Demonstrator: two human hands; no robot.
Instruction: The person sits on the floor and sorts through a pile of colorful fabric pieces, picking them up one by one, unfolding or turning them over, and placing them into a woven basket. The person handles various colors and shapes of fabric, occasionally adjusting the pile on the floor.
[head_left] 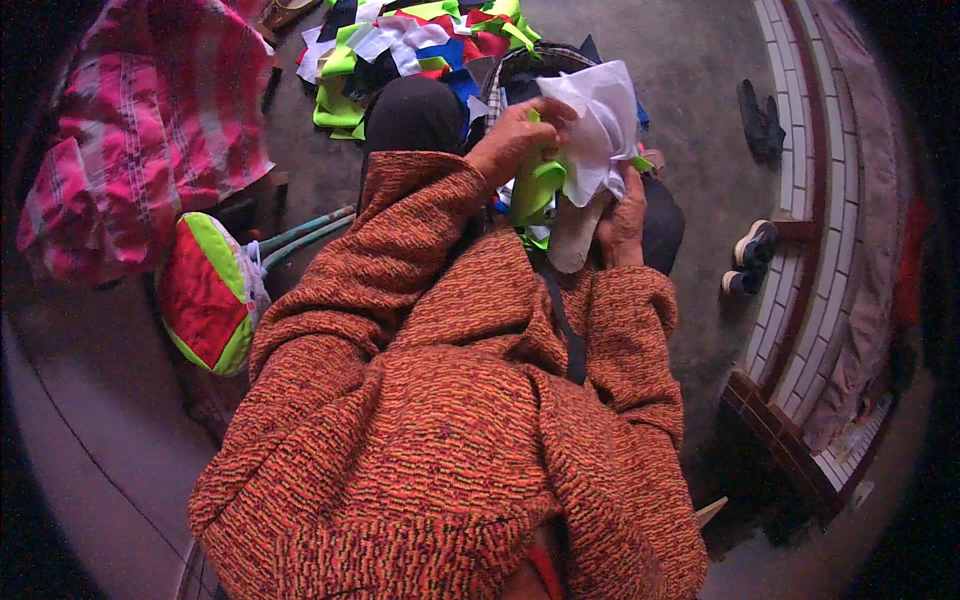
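In front of my lap, my left hand (518,138) is closed, its fingers pinching at a neon-green cloth piece (538,190) that hangs down below them. Against those fingers rests a crumpled white cloth (602,125), standing up between my two hands. My right hand (624,222) is closed around the right edge of a flat greyish-beige piece with a rounded end (574,240). The lower edge of the white cloth overlaps that piece, and some of the right fingers are hidden behind it. A black-and-white checked bag or cloth rim (545,52) lies just beyond the hands.
A heap of coloured cloth scraps (410,50) covers the floor ahead. To the left are a pink checked cloth (140,140) and a red-and-green stitched cloth item (210,295). Dark shoes (755,245) stand by a white-tiled step (775,320) at right.
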